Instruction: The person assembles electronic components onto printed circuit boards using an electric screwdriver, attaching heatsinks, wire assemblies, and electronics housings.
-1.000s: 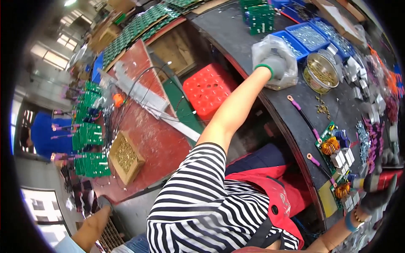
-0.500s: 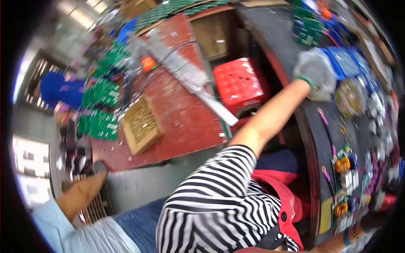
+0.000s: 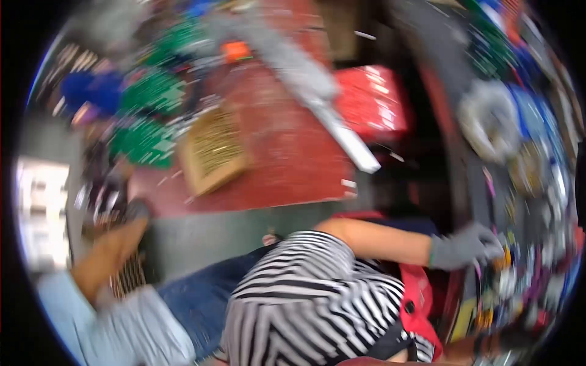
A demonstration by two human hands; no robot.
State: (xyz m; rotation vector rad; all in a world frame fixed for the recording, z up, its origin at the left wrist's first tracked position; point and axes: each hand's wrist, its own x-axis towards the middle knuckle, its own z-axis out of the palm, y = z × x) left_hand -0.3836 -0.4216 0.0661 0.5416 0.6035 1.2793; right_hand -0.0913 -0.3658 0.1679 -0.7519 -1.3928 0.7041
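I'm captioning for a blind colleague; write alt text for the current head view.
A gray-gloved left hand is at a dark bench, near electronic parts, all motion-blurred. To its left are a red stool and a red table holding a carton; a co-worker's arm shows at lower left.

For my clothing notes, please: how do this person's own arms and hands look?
The left hand wears a grey glove with green wrist edging; that arm's short sleeve has black and white stripes. The right hand is too blurred to describe.
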